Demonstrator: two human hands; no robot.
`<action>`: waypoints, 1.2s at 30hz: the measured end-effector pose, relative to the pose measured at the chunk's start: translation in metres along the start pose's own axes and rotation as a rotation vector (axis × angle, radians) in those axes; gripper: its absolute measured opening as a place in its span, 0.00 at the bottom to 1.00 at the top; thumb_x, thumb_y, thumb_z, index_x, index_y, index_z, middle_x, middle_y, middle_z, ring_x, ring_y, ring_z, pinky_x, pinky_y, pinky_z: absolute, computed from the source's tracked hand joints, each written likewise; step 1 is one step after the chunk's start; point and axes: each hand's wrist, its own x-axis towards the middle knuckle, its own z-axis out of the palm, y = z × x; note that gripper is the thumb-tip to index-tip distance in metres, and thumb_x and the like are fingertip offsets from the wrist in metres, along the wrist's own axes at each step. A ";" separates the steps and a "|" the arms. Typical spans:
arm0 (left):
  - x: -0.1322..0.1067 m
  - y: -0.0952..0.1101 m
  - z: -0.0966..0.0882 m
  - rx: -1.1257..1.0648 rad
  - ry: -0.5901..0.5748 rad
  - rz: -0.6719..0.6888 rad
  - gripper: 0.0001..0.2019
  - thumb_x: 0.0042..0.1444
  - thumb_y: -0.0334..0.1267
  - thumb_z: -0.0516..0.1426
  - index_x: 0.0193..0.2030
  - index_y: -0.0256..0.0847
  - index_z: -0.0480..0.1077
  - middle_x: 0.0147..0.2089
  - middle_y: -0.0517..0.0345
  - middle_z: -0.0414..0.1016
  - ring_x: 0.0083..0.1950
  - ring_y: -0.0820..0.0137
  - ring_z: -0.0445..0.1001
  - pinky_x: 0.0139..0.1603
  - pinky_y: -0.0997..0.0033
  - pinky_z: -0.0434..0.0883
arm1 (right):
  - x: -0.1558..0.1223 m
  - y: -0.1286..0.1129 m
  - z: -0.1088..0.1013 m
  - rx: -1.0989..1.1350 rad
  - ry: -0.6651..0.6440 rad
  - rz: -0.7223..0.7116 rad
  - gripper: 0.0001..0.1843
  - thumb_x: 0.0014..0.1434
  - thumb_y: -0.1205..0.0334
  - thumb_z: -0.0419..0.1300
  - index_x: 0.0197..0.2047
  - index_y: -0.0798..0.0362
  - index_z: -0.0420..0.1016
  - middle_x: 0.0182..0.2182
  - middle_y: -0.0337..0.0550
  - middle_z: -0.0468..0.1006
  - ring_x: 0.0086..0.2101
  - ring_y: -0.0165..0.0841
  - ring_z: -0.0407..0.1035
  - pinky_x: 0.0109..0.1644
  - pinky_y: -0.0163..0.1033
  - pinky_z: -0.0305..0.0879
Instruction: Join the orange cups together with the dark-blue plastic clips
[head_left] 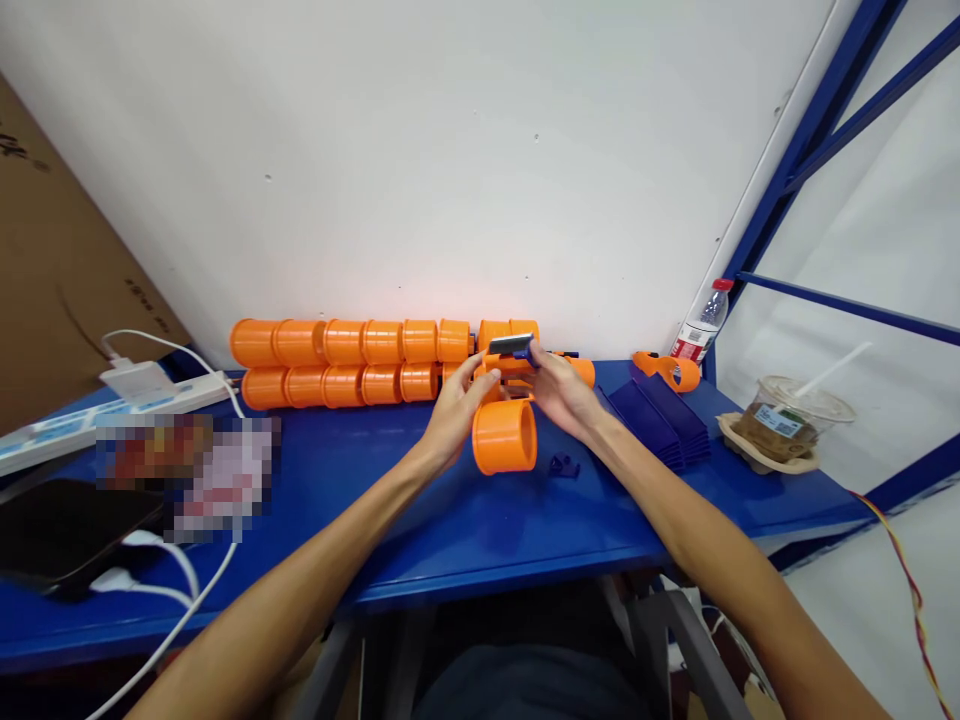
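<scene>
Both my hands meet over the middle of the blue table (465,520). My left hand (452,410) grips the left side of an orange plastic cylinder assembly (505,432) whose open end faces me. My right hand (564,393) pinches a small dark blue and grey part (513,346) against the top of that assembly. A small dark blue clip (564,465) lies on the table just right of the cylinder.
Two rows of orange cylinders (345,360) line the wall. A stack of dark blue flat pieces (664,418), an orange part (667,368), a water bottle (701,325) and an iced drink cup (787,425) stand right. A power strip (112,405), cables and a phone (67,535) lie left.
</scene>
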 end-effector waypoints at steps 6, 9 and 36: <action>0.021 -0.008 -0.022 0.096 0.427 0.146 0.19 0.53 0.51 0.66 0.41 0.39 0.70 0.29 0.61 0.73 0.28 0.71 0.75 0.26 0.76 0.72 | -0.014 -0.005 -0.001 -0.808 0.192 -0.679 0.27 0.61 0.66 0.56 0.63 0.48 0.69 0.55 0.50 0.78 0.55 0.44 0.71 0.59 0.53 0.69; 0.025 -0.006 -0.029 0.084 0.492 0.169 0.21 0.53 0.53 0.66 0.42 0.40 0.69 0.29 0.62 0.73 0.29 0.70 0.76 0.24 0.76 0.72 | -0.021 -0.004 0.004 -1.158 -0.109 -0.863 0.43 0.55 0.74 0.55 0.73 0.46 0.57 0.66 0.51 0.69 0.64 0.47 0.63 0.67 0.59 0.61; 0.017 0.015 -0.026 0.030 0.355 0.250 0.17 0.57 0.51 0.62 0.41 0.41 0.66 0.24 0.66 0.71 0.20 0.73 0.74 0.20 0.77 0.70 | 0.069 -0.071 -0.085 -1.526 -0.110 0.134 0.21 0.44 0.63 0.72 0.42 0.54 0.74 0.38 0.42 0.79 0.34 0.35 0.68 0.34 0.36 0.58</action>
